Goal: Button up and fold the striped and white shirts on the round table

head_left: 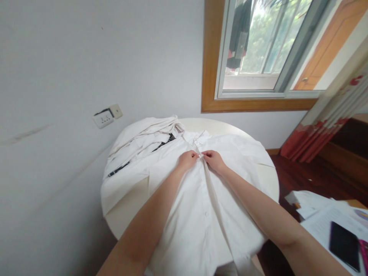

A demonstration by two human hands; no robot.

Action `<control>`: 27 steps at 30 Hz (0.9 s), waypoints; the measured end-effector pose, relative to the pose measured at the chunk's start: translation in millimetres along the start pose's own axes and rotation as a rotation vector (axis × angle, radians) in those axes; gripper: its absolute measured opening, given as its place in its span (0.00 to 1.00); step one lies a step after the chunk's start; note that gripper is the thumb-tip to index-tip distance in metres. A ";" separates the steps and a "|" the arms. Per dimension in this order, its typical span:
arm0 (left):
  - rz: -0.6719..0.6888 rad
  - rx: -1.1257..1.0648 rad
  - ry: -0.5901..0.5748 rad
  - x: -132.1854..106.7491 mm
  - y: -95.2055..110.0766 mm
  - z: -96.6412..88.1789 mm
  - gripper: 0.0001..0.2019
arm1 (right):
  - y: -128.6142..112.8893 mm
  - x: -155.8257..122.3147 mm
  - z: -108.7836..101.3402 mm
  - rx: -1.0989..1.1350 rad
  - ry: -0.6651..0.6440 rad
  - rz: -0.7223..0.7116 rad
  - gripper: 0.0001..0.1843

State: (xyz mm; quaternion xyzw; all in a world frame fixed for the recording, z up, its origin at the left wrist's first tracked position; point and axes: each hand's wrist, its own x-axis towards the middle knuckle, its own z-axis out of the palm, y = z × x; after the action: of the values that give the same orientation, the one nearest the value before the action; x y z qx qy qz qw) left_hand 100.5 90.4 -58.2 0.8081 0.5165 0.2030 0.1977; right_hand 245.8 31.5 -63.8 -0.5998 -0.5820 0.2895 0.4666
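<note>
A white button-up shirt (201, 214) lies spread, front up, over a round white table (126, 214). My left hand (187, 159) pinches the left edge of the shirt's placket just below the collar. My right hand (213, 159) pinches the facing edge, and the fingertips of both hands meet there. Both hands are closed on the fabric. A row of buttons runs down the placket toward me.
A pile of folded white garments (143, 140) with a dark strip lies at the table's back left, next to the wall. A wall socket (104, 118) is behind it. At the right, papers (319, 214) and a black phone (343, 245) lie on another surface. A window (258, 46) is ahead.
</note>
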 end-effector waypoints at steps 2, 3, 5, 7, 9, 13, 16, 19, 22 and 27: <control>0.005 -0.011 -0.006 1.2 -1.5 0.4 0.12 | 1.0 0.4 0.0 -0.015 0.001 -0.018 0.17; 0.005 -0.012 -0.007 1.5 -1.6 0.7 0.13 | 1.7 0.7 0.1 -0.019 0.010 -0.025 0.17; 0.006 -0.015 -0.009 1.5 -1.0 1.2 0.13 | 3.0 1.5 0.4 -0.030 0.031 -0.050 0.17; 0.002 -0.017 -0.013 1.1 0.3 1.2 0.13 | 4.1 2.3 0.8 -0.052 0.049 -0.080 0.16; -0.005 -0.018 -0.018 0.7 1.7 0.9 0.13 | 4.5 2.8 1.2 -0.068 0.046 -0.097 0.16; -0.017 -0.020 -0.019 0.5 2.9 0.5 0.14 | 3.6 2.0 1.3 -0.047 0.007 -0.069 0.17; -0.027 -0.016 -0.012 0.5 3.1 1.1 0.13 | 2.5 1.2 0.7 -0.020 -0.023 -0.039 0.16; -0.033 -0.006 -0.003 0.7 2.9 2.5 0.13 | 2.3 2.4 -0.7 0.067 -0.100 0.014 0.15; -0.027 -0.002 0.003 1.3 1.7 4.3 0.13 | 3.4 6.5 -3.1 0.207 -0.158 0.059 0.13; 0.008 -0.026 -0.007 2.0 -0.9 5.1 0.13 | 7.8 14.2 -8.0 0.294 -0.200 0.059 0.16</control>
State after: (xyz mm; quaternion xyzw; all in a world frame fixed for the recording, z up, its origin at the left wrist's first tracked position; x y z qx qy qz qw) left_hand 103.3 92.0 -62.8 0.8082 0.5097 0.2076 0.2094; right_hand 258.5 44.3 -64.8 -0.5103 -0.5590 0.4432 0.4802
